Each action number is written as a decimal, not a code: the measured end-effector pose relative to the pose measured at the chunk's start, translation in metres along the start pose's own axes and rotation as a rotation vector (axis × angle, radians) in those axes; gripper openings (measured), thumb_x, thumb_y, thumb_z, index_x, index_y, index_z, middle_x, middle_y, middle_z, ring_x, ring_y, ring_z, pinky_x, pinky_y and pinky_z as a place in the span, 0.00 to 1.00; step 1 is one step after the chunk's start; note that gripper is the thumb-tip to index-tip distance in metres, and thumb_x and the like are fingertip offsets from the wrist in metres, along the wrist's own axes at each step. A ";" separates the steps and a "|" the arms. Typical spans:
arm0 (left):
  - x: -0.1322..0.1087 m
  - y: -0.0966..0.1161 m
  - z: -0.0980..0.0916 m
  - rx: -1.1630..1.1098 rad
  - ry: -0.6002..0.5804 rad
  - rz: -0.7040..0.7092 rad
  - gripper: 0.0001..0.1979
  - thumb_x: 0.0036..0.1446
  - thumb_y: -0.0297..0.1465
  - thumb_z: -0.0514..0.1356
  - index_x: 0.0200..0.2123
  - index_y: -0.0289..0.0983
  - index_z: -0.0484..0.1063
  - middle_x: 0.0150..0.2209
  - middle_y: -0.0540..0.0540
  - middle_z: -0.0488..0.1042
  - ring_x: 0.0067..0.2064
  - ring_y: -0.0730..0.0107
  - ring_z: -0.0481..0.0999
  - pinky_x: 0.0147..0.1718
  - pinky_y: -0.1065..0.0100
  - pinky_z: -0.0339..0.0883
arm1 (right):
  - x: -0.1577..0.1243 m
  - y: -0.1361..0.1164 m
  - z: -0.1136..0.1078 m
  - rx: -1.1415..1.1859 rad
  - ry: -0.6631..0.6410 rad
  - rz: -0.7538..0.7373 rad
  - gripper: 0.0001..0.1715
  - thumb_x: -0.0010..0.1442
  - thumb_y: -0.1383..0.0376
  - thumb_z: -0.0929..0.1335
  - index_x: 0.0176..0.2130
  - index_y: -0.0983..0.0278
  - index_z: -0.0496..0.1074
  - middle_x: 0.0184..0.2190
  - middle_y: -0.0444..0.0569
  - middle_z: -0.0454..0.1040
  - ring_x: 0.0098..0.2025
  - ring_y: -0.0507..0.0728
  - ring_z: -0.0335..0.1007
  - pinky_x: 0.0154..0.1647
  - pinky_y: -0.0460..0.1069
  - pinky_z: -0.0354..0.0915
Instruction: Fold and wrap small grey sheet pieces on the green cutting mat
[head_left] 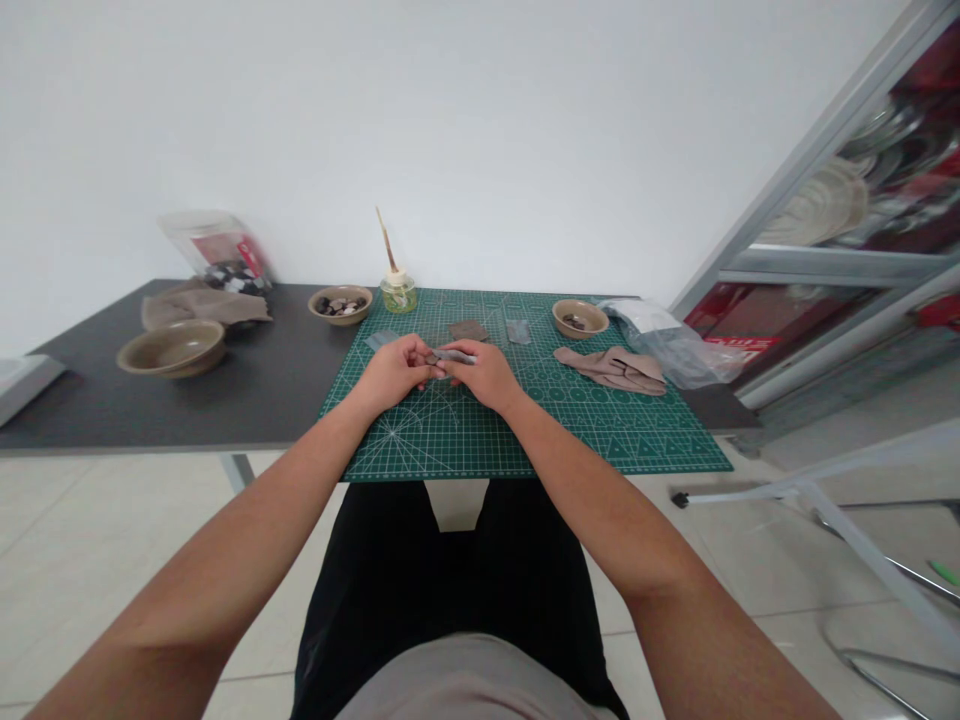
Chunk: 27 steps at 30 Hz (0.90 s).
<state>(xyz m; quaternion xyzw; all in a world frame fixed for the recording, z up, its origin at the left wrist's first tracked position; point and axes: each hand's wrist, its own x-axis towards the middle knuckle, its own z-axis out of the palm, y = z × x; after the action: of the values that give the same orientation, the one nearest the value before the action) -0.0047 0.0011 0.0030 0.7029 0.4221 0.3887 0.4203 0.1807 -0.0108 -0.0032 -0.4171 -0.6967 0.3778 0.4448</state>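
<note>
Here, one held packet (459, 356), three bowls (172, 366)

The small piece (457, 355) in the grip is grey. Beneath it, the cutting mat (600, 440) is deep green, ruled in a fine white grid (a white starburst fans out just left of the grip, on the near side). Beyond the grip lies a brown square patch (468, 330); farther left, a glass jar (398, 297) shows yellow-green. Rightward, the crumpled cloth (611, 369) is dusty pinkish brown; far left, the tabletop (255, 410) is charcoal.
</note>
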 end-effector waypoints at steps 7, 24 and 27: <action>-0.001 0.002 0.000 -0.007 -0.017 -0.019 0.17 0.43 0.36 0.70 0.30 0.38 0.65 0.18 0.55 0.70 0.19 0.74 0.68 0.19 0.72 0.60 | 0.000 -0.003 -0.003 -0.120 0.078 -0.016 0.13 0.53 0.59 0.73 0.37 0.64 0.79 0.31 0.45 0.79 0.34 0.53 0.73 0.37 0.47 0.64; -0.001 0.000 -0.001 -0.031 -0.020 -0.012 0.16 0.44 0.35 0.71 0.30 0.38 0.66 0.19 0.54 0.71 0.19 0.75 0.69 0.19 0.73 0.61 | -0.002 -0.007 -0.003 -0.171 0.077 -0.061 0.12 0.54 0.57 0.72 0.36 0.63 0.78 0.30 0.43 0.78 0.33 0.52 0.70 0.36 0.46 0.61; -0.001 0.000 0.000 -0.025 -0.018 -0.008 0.16 0.44 0.35 0.70 0.29 0.38 0.66 0.19 0.54 0.70 0.19 0.75 0.69 0.19 0.73 0.62 | -0.003 -0.006 -0.003 -0.194 0.059 -0.088 0.12 0.57 0.57 0.71 0.36 0.62 0.78 0.30 0.43 0.77 0.32 0.51 0.70 0.35 0.45 0.60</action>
<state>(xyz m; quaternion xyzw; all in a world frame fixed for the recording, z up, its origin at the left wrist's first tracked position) -0.0054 0.0003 0.0032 0.6992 0.4164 0.3860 0.4345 0.1827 -0.0159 0.0025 -0.4381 -0.7343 0.2762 0.4389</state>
